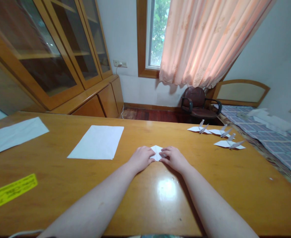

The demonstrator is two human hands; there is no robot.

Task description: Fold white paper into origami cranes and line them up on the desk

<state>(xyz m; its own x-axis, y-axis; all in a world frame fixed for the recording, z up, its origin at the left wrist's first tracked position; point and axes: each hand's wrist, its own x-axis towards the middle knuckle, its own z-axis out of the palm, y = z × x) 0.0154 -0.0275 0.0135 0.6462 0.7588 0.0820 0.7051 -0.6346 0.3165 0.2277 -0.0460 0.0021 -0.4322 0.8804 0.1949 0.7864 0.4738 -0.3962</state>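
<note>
Now I see the small folded paper (156, 153) on the table (145, 195) | it sits between the left hand (141, 157) and the right hand (174, 158), neither nearer | each one pinches one side of it | I cannot tell its long way

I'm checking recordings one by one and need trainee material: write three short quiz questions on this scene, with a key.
1. How many folded white paper birds stand on the glossy brown wooden table?
2. True or false: only the left hand touches the small folded white paper piece.
3. Which is closer to the left hand: A, the flat white four-sided paper sheet; B, the bright yellow strip?

Key: 1. Three. 2. False; the right hand touches it too. 3. A.
</note>
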